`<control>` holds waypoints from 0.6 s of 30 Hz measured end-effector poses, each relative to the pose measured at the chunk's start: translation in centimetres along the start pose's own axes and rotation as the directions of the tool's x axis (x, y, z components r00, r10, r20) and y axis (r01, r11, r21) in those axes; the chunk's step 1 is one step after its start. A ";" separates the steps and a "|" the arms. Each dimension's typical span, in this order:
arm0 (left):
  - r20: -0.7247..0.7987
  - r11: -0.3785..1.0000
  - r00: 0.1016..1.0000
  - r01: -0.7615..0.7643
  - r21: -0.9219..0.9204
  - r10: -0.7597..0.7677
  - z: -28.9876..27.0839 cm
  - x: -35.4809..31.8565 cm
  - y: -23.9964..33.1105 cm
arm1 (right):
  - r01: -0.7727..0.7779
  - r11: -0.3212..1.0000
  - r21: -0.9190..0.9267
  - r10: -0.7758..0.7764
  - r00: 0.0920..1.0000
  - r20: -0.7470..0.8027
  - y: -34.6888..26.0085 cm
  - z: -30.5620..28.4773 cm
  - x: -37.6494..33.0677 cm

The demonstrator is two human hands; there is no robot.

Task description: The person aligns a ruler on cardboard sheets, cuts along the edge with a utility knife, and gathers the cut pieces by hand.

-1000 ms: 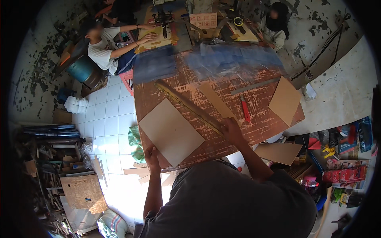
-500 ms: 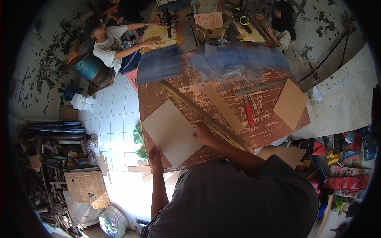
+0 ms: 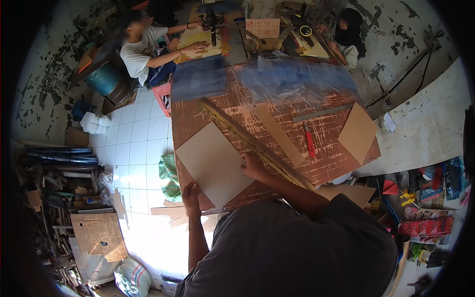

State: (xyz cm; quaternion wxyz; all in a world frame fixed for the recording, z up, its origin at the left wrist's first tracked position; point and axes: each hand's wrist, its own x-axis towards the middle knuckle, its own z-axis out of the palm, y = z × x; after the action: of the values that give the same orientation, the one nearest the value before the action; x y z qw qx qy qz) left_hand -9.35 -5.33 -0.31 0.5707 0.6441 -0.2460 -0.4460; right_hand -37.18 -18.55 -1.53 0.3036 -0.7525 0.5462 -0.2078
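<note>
A square grey-beige cardboard sheet [image 3: 215,161] lies at the front left of the worn brown table, turned cornerwise to me. My left hand [image 3: 191,196] pinches its lower left edge with fingers closed. At the sheet's right edge my right hand [image 3: 254,167] is closed, thumb and fingers on the cardboard; part of its grip is hidden. Just beyond that hand, a long yellowish ruler-like bar [image 3: 247,140] runs diagonally over the table. A narrow brown cardboard strip [image 3: 279,134], a red utility knife [image 3: 309,142] and a grey metal ruler [image 3: 321,113] lie farther right.
Another brown cardboard piece [image 3: 360,132] sits at the table's right corner. Blue plastic sheets [image 3: 297,76] cover the far part. Two co-workers sit beyond, one with hands at a machine [image 3: 213,24]. Cardboard offcuts [image 3: 170,211] lie on the tiled floor at left.
The view has shifted slightly. Both hands keep their hold on the cardboard sheet, which has hardly moved on the table.
</note>
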 end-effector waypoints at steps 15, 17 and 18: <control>0.099 0.996 0.992 0.071 0.052 -0.076 -0.9 0.6 2.1 | -0.165 0.982 0.093 0.166 0.986 -0.008 -0.5 0.3 0.9; 0.107 0.996 0.991 0.071 0.055 -0.077 -1.2 0.8 1.9 | -0.195 0.974 0.118 0.194 0.981 0.013 -0.9 0.3 0.8; 0.110 0.996 0.991 0.072 0.055 -0.078 -1.3 1.0 1.7 | -0.221 0.965 0.141 0.218 0.975 0.038 -1.0 0.3 0.8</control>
State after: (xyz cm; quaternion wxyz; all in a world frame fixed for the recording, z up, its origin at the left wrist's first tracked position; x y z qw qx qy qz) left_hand -7.44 -5.82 0.96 0.5223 0.6411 -0.2646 -0.4962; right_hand -36.06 -19.05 -1.07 0.3846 -0.6657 0.6062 -0.2034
